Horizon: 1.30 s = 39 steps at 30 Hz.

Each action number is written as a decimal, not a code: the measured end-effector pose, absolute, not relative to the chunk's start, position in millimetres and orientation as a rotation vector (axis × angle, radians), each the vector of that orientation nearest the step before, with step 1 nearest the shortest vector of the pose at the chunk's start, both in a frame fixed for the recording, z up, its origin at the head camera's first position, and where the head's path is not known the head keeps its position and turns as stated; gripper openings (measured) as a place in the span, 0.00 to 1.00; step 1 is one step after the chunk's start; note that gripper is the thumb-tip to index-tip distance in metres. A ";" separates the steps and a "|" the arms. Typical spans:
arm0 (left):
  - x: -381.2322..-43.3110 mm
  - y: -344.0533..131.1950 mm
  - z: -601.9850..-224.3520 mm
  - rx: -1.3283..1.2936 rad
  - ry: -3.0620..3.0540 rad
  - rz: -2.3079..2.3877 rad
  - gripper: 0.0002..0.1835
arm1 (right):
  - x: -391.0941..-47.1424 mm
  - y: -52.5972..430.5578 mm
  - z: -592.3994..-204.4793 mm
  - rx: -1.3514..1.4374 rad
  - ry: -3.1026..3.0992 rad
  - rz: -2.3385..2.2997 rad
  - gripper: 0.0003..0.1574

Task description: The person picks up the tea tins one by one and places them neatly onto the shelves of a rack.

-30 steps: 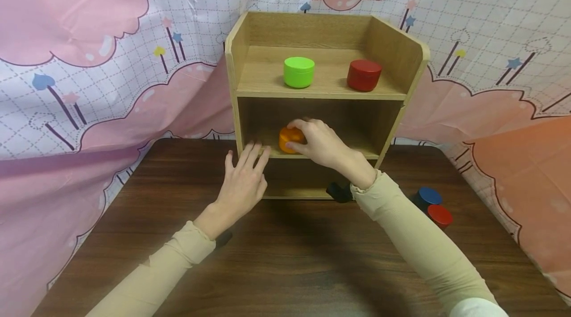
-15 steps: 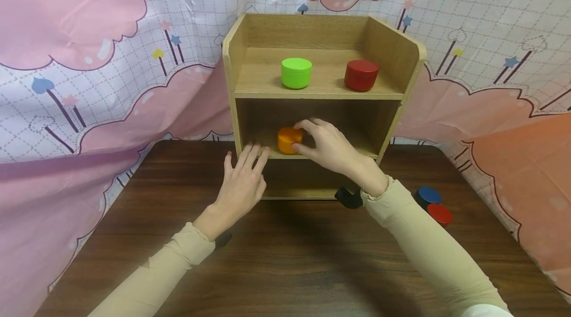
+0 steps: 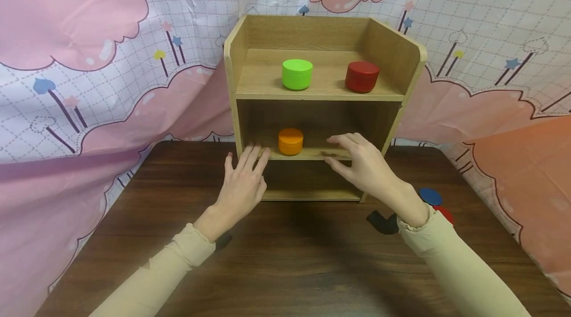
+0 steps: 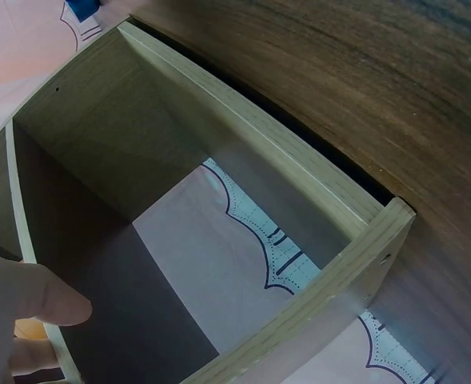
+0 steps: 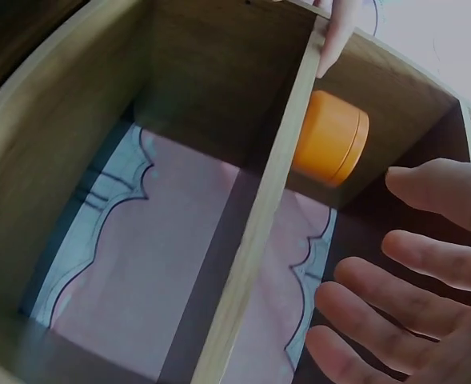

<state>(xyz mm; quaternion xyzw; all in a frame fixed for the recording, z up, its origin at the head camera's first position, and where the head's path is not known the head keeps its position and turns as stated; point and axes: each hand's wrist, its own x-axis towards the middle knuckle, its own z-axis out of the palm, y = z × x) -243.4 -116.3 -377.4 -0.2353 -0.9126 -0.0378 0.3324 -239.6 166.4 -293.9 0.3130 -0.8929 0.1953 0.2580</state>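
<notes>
An orange round lidded tin (image 3: 290, 142) stands on the middle shelf of a small wooden shelf unit (image 3: 321, 96), left of the shelf's centre. My left hand (image 3: 243, 180) rests with spread fingers at the left front edge of that shelf. To the right of the tin, my right hand (image 3: 366, 165) holds nothing, its fingers loosely bent and apart from the tin. In the right wrist view the orange tin (image 5: 331, 138) shows beyond my right fingers (image 5: 363, 320). On the top shelf sit a bright green tin (image 3: 297, 74) and a dark red tin (image 3: 362, 77).
The shelf unit stands at the back of a dark wooden table (image 3: 285, 262). A blue-lidded tin (image 3: 430, 196) and a red-lidded tin (image 3: 445, 215) stand on the table at the right, partly behind my right forearm. A patterned cloth (image 3: 187, 84) hangs behind.
My right hand has let go of the orange tin and drawn back to the right. The tin stays on the middle shelf. My left hand has kept its place.
</notes>
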 end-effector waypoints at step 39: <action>-243.1 -115.2 -376.8 -0.601 -2.390 -0.081 0.35 | -259.0 376.6 -383.4 0.091 -3.048 0.225 0.48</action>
